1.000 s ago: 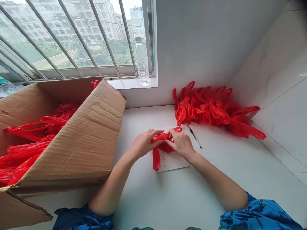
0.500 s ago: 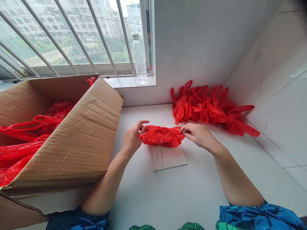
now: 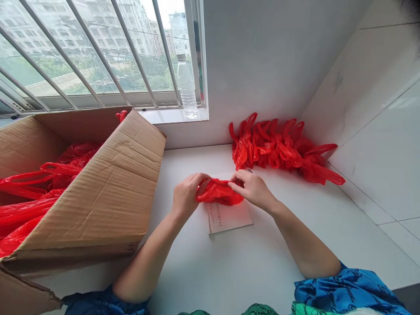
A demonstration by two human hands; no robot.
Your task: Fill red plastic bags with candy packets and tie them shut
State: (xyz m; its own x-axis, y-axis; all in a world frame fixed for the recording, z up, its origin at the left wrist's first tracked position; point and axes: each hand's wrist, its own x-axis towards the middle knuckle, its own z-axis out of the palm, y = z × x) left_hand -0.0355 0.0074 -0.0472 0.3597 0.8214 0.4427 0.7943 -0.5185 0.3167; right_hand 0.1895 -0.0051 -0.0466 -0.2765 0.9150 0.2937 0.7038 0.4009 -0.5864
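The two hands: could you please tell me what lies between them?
A bunched red bag, gripped by the left hand and right hand over a paper slip, in the head view.

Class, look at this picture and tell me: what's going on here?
A person grips a crumpled red bag between left hand and right hand, just over a printed paper slip on the white counter. A pile of red bags lies by the wall; an open cardboard box on the left holds more.
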